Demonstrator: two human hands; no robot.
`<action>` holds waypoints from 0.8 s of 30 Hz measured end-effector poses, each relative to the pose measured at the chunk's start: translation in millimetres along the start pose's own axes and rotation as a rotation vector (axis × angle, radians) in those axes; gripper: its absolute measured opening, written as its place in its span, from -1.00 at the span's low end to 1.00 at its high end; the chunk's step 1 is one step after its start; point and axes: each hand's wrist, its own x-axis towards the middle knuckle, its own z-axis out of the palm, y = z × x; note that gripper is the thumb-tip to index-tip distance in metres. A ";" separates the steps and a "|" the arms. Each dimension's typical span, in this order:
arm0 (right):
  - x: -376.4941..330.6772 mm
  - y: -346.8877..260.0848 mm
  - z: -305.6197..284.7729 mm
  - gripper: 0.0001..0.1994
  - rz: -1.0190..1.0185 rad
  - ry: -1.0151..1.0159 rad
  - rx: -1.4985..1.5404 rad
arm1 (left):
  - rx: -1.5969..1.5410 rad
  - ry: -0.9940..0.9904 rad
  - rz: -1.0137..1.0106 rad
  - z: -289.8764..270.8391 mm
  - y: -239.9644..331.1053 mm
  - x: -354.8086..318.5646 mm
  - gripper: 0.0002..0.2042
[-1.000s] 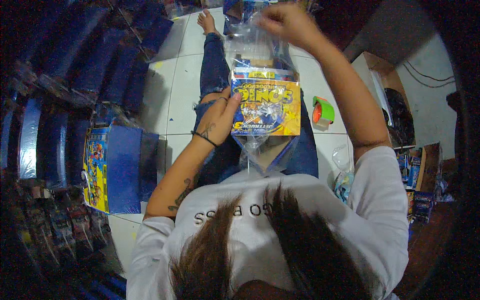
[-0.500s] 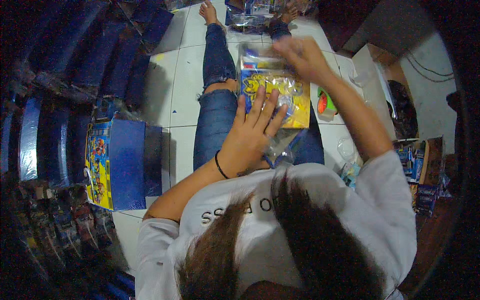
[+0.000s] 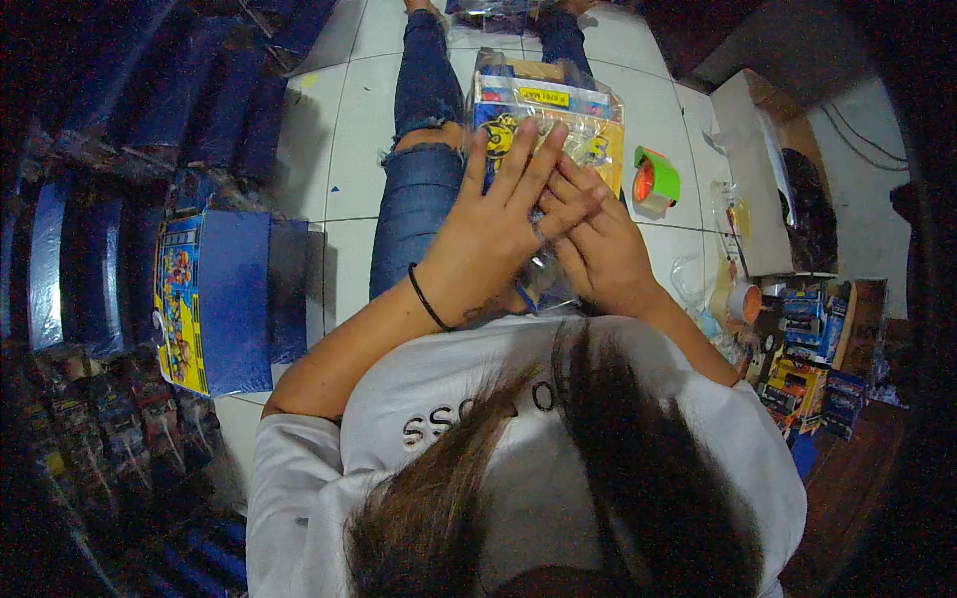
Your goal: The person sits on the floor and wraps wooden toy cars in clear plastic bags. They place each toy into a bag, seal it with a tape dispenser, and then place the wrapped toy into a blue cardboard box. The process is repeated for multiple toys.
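Observation:
Across my lap lies a flat blue and yellow box (image 3: 598, 132) inside a loose clear plastic bag. A small yellow label shows near its far end. My left hand (image 3: 495, 224) presses flat on the wrapped box with its fingers spread. Close beside it, my right hand (image 3: 608, 254) also lies on the plastic, fingers stretched out and partly overlapping the left fingertips. Both hands cover the near part of the box. Crumpled plastic (image 3: 543, 279) shows below, between the hands.
A green and orange tape dispenser (image 3: 656, 181) stands on the tiled floor at my right. Beyond it are a white carton (image 3: 740, 174), a tape roll (image 3: 745, 302) and colourful packages (image 3: 802, 374). A blue box (image 3: 237, 299) and dark wrapped stacks line my left.
My right hand has come down from the far edge of the box to lie beside my left hand. The left hand stays flat on the plastic.

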 end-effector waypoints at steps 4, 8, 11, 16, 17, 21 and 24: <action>-24.6 25.9 2.8 -0.63 -0.085 -0.003 0.198 | 0.193 -0.002 0.048 3.4 -1.5 -6.0 0.06; -56.7 110.3 -4.5 -0.63 0.547 0.399 0.550 | 0.412 0.040 0.094 22.0 12.1 -13.4 -0.25; -76.6 209.1 22.0 -0.27 0.939 0.338 -0.522 | 0.314 0.095 0.030 26.8 19.0 -14.5 -0.30; -112.9 329.5 69.8 -0.08 1.278 -0.134 -0.442 | 0.176 0.083 0.045 7.9 -0.2 -3.0 -0.03; -112.6 338.2 59.2 -0.08 1.285 -0.176 -0.442 | -0.043 0.130 0.026 2.9 -5.9 -0.1 0.04; -69.0 301.0 -53.0 -0.61 1.086 0.585 0.369 | -0.104 0.162 0.041 -1.1 -18.7 8.7 0.16; 16.3 200.2 -106.9 -0.49 0.238 0.499 0.560 | -0.071 0.184 0.059 4.0 -19.9 9.2 0.18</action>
